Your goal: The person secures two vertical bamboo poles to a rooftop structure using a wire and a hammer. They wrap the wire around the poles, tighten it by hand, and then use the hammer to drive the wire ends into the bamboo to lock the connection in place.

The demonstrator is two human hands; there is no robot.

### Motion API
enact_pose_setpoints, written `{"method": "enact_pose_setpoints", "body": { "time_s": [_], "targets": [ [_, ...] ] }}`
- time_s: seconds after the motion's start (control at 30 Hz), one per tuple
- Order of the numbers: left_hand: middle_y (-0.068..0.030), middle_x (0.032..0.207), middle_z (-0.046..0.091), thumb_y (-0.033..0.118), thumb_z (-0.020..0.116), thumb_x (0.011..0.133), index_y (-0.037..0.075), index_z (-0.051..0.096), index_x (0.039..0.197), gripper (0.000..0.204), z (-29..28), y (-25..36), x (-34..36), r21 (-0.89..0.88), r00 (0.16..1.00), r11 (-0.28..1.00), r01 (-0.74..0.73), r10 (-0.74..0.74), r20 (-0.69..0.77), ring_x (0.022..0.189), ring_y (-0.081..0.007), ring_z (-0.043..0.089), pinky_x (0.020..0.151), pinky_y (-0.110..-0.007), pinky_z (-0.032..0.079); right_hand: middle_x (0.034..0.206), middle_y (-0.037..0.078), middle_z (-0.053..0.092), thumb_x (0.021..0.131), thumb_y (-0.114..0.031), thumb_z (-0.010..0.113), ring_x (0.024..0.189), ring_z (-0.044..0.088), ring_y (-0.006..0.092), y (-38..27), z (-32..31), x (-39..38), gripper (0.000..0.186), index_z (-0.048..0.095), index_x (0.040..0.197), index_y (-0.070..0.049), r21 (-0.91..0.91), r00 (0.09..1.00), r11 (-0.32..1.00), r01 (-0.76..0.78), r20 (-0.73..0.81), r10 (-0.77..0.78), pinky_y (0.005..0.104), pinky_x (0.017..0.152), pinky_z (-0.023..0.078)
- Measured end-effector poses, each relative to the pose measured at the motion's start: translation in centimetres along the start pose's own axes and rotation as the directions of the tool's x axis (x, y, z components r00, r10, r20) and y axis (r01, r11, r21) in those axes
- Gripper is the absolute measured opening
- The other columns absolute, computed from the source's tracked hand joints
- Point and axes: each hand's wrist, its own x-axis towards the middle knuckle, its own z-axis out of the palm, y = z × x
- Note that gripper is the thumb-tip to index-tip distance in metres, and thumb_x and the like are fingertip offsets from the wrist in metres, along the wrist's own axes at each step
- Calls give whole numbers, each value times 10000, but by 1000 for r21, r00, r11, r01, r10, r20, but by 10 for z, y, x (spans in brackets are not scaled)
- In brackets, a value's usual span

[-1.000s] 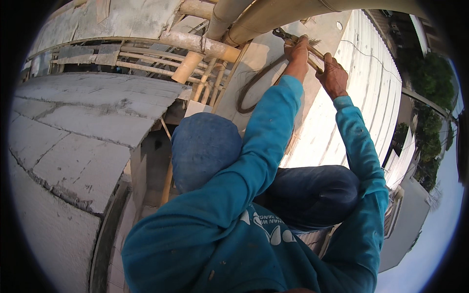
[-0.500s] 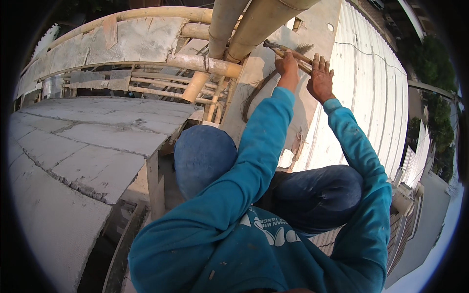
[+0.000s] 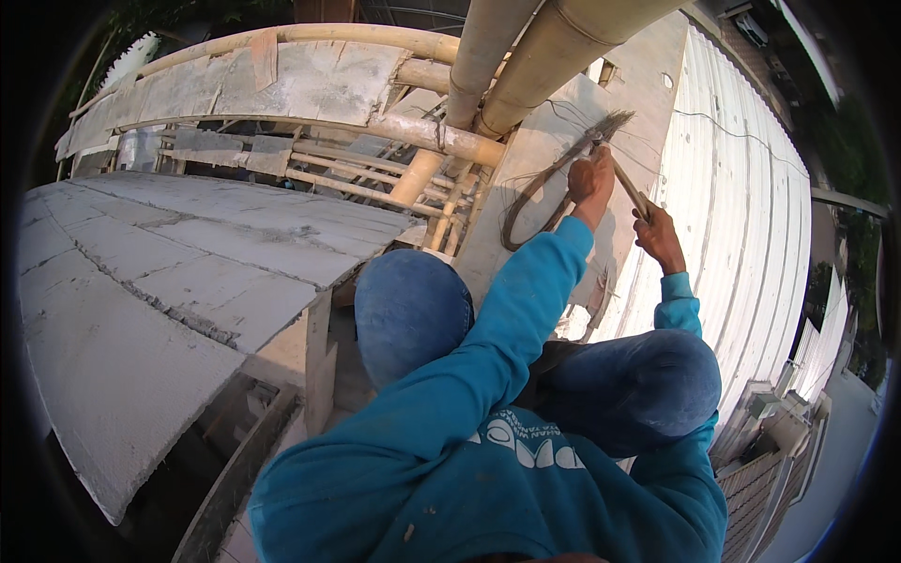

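My left hand (image 3: 589,181) is closed on a looped bundle of thin brown wire (image 3: 537,185), whose frayed end spreads out beyond my fingers. My right hand (image 3: 660,236) is wrapped round the lower end of long-handled pincers (image 3: 628,183). The pincers slant up toward my left hand, and their jaws are beside the wire, partly hidden by my fingers. Under the wire lies a pale flat board (image 3: 648,70), with a few loose strands curling over it.
Thick bamboo poles (image 3: 554,61) rise just ahead, tied to a horizontal pole (image 3: 441,139). At left is a grey slab surface (image 3: 225,239) with a broken edge and a dark gap below. White corrugated sheeting (image 3: 732,169) spans the right. My bent knees (image 3: 413,305) are close below my arms.
The pincers' spread handles have come together. My left hand has gone from a handle to the wire bundle, and my right hand, flat before, has closed on the handles, lower down.
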Motion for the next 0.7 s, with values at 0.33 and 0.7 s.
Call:
{"method": "enact_pose_setpoints", "body": {
  "time_s": [0.33,0.7],
  "targets": [
    [-192,858,647,285,502,900,-40,588,976,345,-100,16,103,-603,867,691,-399,68,-494,711,-284,646,609,-408,500,1045,189,665,850,41,367,888,689,261,22,51,-106,380,529,1193,57,685,971,710,-163,-17,239,341,716,585],
    [-131,739,621,53,537,866,-40,555,889,97,-139,31,127,-720,924,581,-380,197,-329,528,-191,602,473,-284,518,1033,206,656,827,1,420,877,685,276,15,59,-97,380,514,1185,87,749,973,641,-170,25,228,349,729,585]
  ]
}}
